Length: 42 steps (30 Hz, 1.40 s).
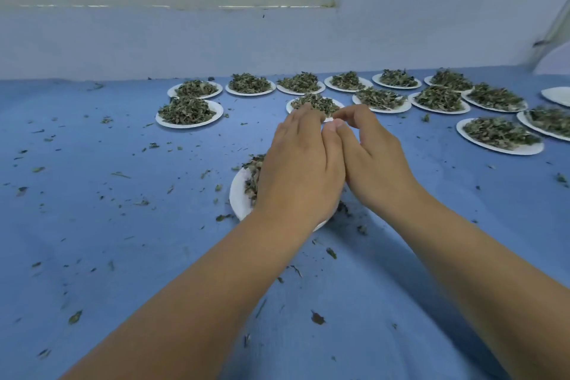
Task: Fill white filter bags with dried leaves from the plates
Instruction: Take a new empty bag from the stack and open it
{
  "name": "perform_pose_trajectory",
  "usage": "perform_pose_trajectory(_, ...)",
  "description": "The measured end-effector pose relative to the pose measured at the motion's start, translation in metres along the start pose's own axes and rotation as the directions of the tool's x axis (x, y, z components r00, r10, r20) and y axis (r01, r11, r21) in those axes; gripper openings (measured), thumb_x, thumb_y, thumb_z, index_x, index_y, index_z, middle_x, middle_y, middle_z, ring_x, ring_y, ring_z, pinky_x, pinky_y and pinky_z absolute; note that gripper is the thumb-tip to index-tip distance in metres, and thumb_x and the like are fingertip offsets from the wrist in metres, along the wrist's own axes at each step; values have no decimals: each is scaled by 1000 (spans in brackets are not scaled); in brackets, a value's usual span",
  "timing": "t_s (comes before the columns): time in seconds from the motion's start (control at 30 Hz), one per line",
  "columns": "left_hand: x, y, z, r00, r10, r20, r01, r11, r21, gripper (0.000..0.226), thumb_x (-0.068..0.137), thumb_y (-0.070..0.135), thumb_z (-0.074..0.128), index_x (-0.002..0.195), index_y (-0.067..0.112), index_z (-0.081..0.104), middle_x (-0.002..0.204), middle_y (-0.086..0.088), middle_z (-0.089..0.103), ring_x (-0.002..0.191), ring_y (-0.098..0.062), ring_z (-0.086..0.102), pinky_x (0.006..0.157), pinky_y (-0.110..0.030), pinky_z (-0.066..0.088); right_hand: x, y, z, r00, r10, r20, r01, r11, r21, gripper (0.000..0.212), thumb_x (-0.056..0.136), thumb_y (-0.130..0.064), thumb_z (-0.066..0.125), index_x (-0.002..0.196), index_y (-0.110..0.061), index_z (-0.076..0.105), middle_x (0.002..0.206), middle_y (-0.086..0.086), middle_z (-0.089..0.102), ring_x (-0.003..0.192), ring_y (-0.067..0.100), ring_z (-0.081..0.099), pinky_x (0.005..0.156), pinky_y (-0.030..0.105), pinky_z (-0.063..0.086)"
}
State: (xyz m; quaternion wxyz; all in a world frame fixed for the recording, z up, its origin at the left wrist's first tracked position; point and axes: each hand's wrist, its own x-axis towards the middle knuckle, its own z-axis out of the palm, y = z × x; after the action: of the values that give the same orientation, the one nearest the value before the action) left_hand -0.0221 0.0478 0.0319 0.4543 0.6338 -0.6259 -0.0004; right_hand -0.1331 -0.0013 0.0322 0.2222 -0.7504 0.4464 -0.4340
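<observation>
My left hand (300, 170) and my right hand (370, 157) are pressed together above the near white plate (239, 194), backs toward the camera. Their thumbs meet at the top and the fingers curl inward. Whatever lies between them is hidden, and no white filter bag is in plain sight. Dried leaves (253, 176) show on the near plate's left side; my left hand and wrist cover the rest of that plate. Just beyond my fingertips sits another plate of leaves (314, 102).
Several white plates heaped with dried leaves stand in rows at the back, from a left one (188, 114) to a right one (499, 136). Loose leaf bits litter the blue cloth (108, 210). A pale wall rises behind the table.
</observation>
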Motion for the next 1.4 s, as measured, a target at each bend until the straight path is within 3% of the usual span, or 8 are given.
perform_pose_trajectory(0.1,10,23,28,997,67,40,-64,995,-79,27,106,31,29,105,16,51,101,1,58,94,-21,52,71,-31,32,-2,12,-33,996,39,-78,-43,998,-53,21,106,-37,43,117,-28,59,105,-11,68,91,4,58,79,27,45)
perform_pose_trajectory(0.23,8,59,71,975,128,181,-108,988,-113,28,107,32,28,96,16,48,92,1,53,85,-21,47,67,-33,27,-16,44,-83,980,130,-150,-156,971,-181,25,105,-35,46,122,-26,60,115,-13,65,93,1,53,75,22,39)
perform_pose_trajectory(0.33,4,83,106,940,178,292,-147,981,-126,27,107,33,29,99,17,49,92,2,52,83,-20,48,62,-33,26,-32,72,-118,951,209,-227,-267,926,-268,18,101,-34,51,109,-30,66,94,-16,66,75,3,55,62,17,37)
perform_pose_trajectory(0.6,4,147,203,848,265,459,-191,960,-202,29,106,29,32,110,14,56,111,-7,63,102,-28,57,76,-39,38,-53,155,-193,885,352,-306,-461,761,-457,29,96,-29,58,121,-18,70,134,2,65,128,23,53,95,31,39)
perform_pose_trajectory(0.9,31,215,297,740,410,532,-297,910,-288,28,104,25,36,119,13,56,118,-11,64,109,-31,57,85,-40,41,-27,234,-283,819,407,-405,-573,614,-542,33,94,-26,57,120,-10,69,123,5,64,119,28,55,90,32,41)
perform_pose_trajectory(1.13,34,247,353,655,500,567,-461,858,-226,26,100,15,39,117,8,57,127,-12,57,117,-29,49,94,-35,32,2,295,-335,717,497,-490,-695,448,-562,30,94,-19,51,114,0,65,139,13,50,126,31,48,85,36,40)
perform_pose_trajectory(1.27,30,244,361,632,555,541,-513,823,-244,22,97,14,41,111,8,57,125,-12,55,115,-28,47,90,-33,29,18,319,-354,688,541,-484,-700,317,-640,20,95,-22,44,95,-7,58,137,15,45,138,31,34,104,45,39)
perform_pose_trajectory(1.4,34,242,360,630,540,558,-492,834,-251,23,97,13,41,113,9,57,125,-10,56,116,-26,46,94,-33,30,19,336,-364,617,603,-505,-697,120,-707,41,95,-25,40,129,-11,58,147,10,49,153,28,17,123,49,14)
